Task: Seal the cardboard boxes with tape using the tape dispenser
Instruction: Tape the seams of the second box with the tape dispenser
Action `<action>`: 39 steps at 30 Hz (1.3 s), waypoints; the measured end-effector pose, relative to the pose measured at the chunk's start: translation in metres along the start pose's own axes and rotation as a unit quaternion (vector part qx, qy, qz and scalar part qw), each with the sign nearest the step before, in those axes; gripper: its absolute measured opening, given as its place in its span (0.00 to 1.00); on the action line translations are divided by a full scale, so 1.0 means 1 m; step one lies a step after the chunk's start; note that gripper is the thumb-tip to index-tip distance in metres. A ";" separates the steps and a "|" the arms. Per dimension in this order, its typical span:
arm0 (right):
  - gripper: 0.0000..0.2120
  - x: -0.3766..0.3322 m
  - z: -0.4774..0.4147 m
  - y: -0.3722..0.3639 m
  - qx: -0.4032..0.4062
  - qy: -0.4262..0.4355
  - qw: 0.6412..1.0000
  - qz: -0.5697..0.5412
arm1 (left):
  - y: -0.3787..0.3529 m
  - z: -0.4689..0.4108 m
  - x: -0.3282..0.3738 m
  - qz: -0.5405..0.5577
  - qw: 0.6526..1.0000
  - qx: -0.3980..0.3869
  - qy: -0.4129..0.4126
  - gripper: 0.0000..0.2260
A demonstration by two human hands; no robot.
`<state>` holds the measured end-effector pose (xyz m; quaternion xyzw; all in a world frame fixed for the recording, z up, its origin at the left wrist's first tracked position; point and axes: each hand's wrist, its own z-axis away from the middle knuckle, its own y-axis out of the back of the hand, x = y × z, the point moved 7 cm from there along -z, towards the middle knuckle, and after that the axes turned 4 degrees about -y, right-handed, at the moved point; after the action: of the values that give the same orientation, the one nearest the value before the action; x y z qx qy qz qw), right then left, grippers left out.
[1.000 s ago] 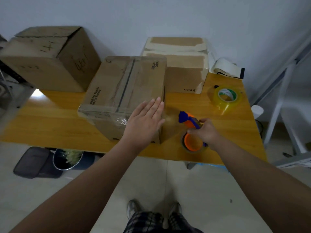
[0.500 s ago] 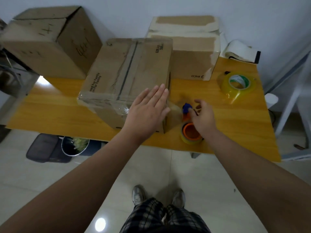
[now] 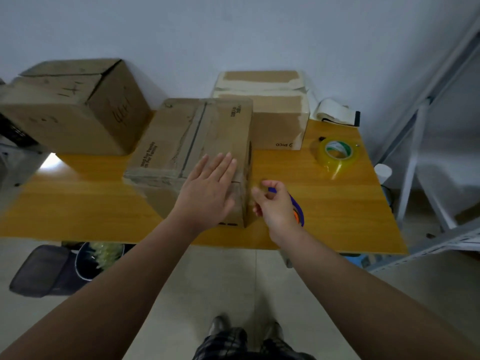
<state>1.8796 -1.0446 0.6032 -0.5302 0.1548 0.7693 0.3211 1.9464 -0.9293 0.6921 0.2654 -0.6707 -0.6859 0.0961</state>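
Cardboard box (image 3: 192,141) with its top flaps closed lies on a wooden table (image 3: 337,209) under the left hand (image 3: 207,193), seen from the head camera looking down. The left hand lies flat on the near right part of the box top, with its fingers straight, close together and pointing away from the person. Just to its right, beside the box's right wall, the right hand (image 3: 275,207) has thumb and fingers curled toward each other; whether they pinch anything cannot be told. A blue and orange tape dispenser (image 3: 299,213) shows past the right hand's far side, mostly hidden by it. Well beyond and to the right of the right hand lies a roll of clear tape (image 3: 337,154). Beyond the left hand stands a second box (image 3: 275,118) patched with pale tape. Far to the left hand's left is a large third box (image 3: 72,110).
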 end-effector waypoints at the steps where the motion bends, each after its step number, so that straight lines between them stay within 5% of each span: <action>1: 0.10 0.003 0.002 -0.002 0.011 -0.002 1.000 -0.005 | -0.001 0.004 -0.004 -0.006 1.000 -0.003 -0.003 0.29; 12: 0.05 0.018 0.013 -0.008 0.110 -0.014 0.993 -0.046 | -0.003 0.015 -0.020 0.006 0.999 0.031 -0.022 0.25; 20: 0.05 0.029 0.016 -0.038 0.102 -0.004 0.993 -0.057 | -0.008 0.011 -0.027 -0.004 0.999 0.035 -0.023 0.24; 25: 0.10 0.014 0.026 -0.014 0.154 0.091 0.979 0.101 | -0.005 0.009 -0.029 0.005 0.998 0.054 -0.036 0.22; 28: 0.18 -0.003 0.037 -0.019 0.089 0.200 0.954 0.204 | -0.005 0.009 -0.029 0.009 0.997 0.059 -0.040 0.22; 33: 0.37 0.023 0.049 -0.060 -0.050 0.174 0.955 0.236 | -0.007 0.009 -0.029 0.012 0.998 0.062 -0.031 0.21; 39: 0.41 0.031 0.045 -0.056 -0.058 0.190 0.929 0.312 | -0.009 0.010 -0.030 0.013 0.997 0.068 -0.037 0.21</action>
<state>1.8768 -0.9668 0.5983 -0.6091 0.3262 0.7229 -0.0019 1.9683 -0.9050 0.6904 0.2367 -0.7222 -0.6470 0.0617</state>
